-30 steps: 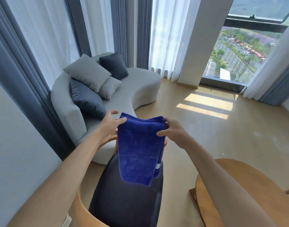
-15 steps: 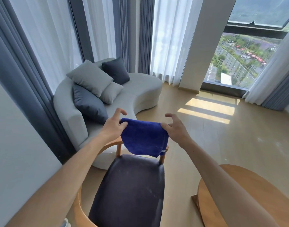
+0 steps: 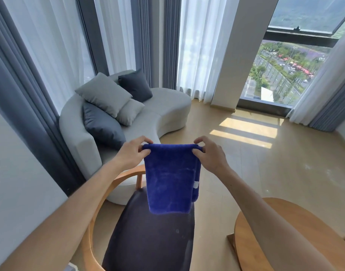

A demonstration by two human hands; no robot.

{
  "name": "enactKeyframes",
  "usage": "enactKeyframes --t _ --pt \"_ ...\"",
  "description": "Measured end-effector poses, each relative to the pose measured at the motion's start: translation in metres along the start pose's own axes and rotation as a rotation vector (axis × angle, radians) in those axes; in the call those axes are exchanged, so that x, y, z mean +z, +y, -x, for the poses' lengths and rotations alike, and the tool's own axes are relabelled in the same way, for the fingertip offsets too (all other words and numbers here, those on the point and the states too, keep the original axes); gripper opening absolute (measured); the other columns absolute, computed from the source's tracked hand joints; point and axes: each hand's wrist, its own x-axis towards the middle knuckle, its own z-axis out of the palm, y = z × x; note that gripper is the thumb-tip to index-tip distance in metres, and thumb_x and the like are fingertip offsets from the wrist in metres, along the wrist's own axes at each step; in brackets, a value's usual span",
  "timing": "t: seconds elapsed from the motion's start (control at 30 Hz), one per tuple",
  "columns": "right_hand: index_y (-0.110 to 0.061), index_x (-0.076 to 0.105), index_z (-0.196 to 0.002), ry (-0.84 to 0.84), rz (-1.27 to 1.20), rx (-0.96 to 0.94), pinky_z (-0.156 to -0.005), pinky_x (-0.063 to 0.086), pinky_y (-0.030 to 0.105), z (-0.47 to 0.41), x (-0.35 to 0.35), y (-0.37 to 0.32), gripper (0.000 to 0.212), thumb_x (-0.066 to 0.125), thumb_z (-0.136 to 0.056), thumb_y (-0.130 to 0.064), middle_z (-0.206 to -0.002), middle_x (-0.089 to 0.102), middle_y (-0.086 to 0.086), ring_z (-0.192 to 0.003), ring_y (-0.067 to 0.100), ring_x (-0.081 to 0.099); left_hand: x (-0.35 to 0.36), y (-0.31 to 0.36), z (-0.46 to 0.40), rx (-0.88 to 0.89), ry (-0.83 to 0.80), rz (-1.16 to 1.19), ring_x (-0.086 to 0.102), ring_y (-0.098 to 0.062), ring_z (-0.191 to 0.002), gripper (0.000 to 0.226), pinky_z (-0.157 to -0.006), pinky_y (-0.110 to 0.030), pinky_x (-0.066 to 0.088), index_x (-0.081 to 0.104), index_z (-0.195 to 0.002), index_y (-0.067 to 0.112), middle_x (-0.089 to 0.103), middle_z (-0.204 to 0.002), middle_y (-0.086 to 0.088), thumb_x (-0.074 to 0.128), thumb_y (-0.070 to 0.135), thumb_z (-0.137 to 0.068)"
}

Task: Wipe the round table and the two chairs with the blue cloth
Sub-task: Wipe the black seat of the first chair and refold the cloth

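The blue cloth (image 3: 170, 178) is hanging folded in the air, directly above the chair (image 3: 148, 237), its top edge running level from side to side and its length dropping straight down toward the dark seat. The left hand (image 3: 133, 153) is pinching the upper left corner between thumb and curled fingers, and the right hand (image 3: 208, 153) is pinching the upper right corner the same way, so both hands are sitting level with each other, one at each end of that top edge. The lower hem of the cloth is dangling over the back part of the seat, near the chair's wooden backrest rail; whether it is touching the seat cannot be told. The seat is showing faint pale specks.

Judging from this, the chair is lying straight below and toward the person from the cloth, so lowering both hands looks like the shortest way to start wiping. The tabletop (image 3: 265, 237) is lying to the right of the chair, nearer the right hand.
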Motion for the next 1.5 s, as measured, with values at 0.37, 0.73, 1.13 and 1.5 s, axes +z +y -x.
enactKeyframes --t 0.37,0.73,1.13,1.5 --pt "-0.017 0.050 -0.126 -0.268 -0.178 0.052 -0.089 0.054 0.036 -0.010 -0.002 0.000 0.055 0.067 -0.078 0.001 -0.113 0.060 0.003 -0.104 0.022 0.058 -0.007 0.004 -0.009 -0.196 -0.021 0.454 0.065 -0.025 -0.088 0.013 -0.074 -0.032 0.055 0.049 -0.111 0.021 0.069 -0.090 -0.013 0.052 0.018 -0.098" --pt "-0.023 0.053 -0.121 -0.069 -0.042 0.015 -0.074 0.044 0.029 -0.014 0.001 -0.002 0.023 0.048 -0.099 -0.023 -0.095 0.062 -0.002 -0.087 0.017 0.058 -0.009 -0.003 -0.007 -0.006 0.026 -0.014 0.061 -0.012 -0.073 0.013 -0.073 -0.028 0.043 0.054 -0.108 0.029 0.068 -0.078 0.004 0.054 0.023 -0.096" --pt "-0.013 0.065 -0.118 -0.159 -0.071 -0.020 -0.084 0.048 0.030 -0.021 -0.009 -0.002 0.037 0.061 -0.082 -0.003 -0.100 0.064 -0.002 -0.095 0.016 0.057 -0.014 -0.003 -0.015 -0.025 -0.093 0.259 0.066 -0.016 -0.088 0.046 -0.081 -0.027 0.055 0.054 -0.116 0.027 0.069 -0.096 -0.003 0.069 0.001 -0.082" --pt "-0.013 0.066 -0.104 -0.124 0.053 -0.125 -0.074 0.050 0.029 -0.027 -0.011 0.005 0.017 0.052 -0.095 -0.014 -0.089 0.064 -0.003 -0.086 0.020 0.061 -0.016 -0.005 -0.024 0.109 0.001 -0.072 0.057 -0.014 -0.080 0.010 -0.070 -0.024 0.044 0.057 -0.089 0.027 0.061 -0.087 0.004 0.057 0.019 -0.094"
